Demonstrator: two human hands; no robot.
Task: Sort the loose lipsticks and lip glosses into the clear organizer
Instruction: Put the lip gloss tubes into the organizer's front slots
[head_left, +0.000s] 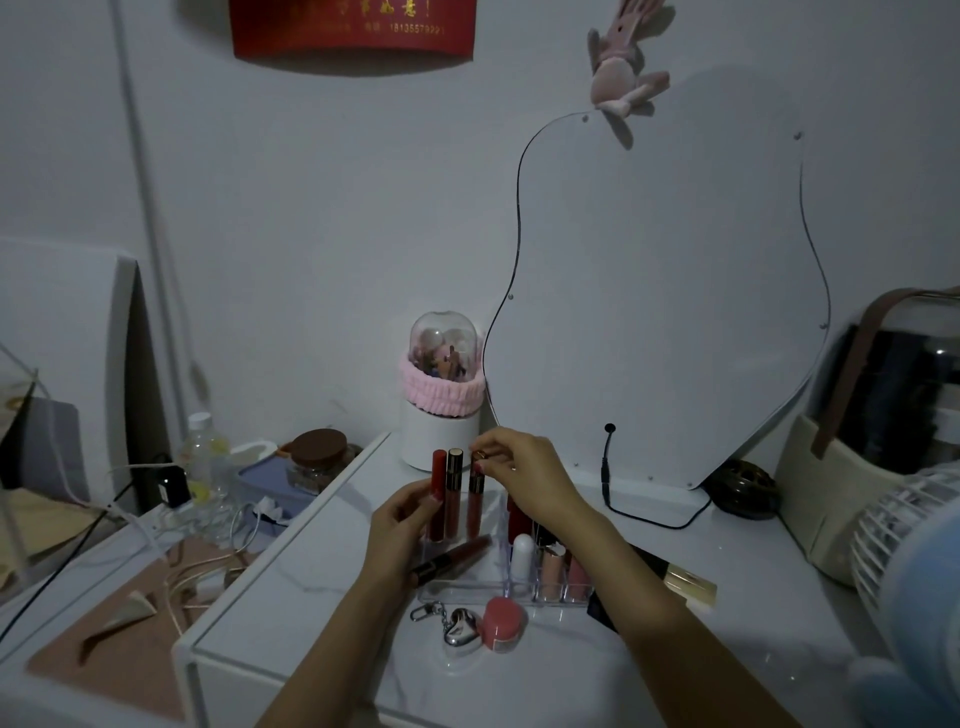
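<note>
Over the organizer (470, 584), right hand (524, 475) pinches a lip gloss (475, 499).

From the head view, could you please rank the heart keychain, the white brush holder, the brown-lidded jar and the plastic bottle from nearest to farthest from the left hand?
1. Heart keychain: just below and right of the left hand, at the table's front.
2. White brush holder: above the hand, by the wall.
3. Brown-lidded jar: up and left, off the table.
4. Plastic bottle: farthest left.

Only one view: head cam, wide-angle, looks forward and down from above the counter (753, 545), close, facing the wall w/ mirror (660, 291).
</note>
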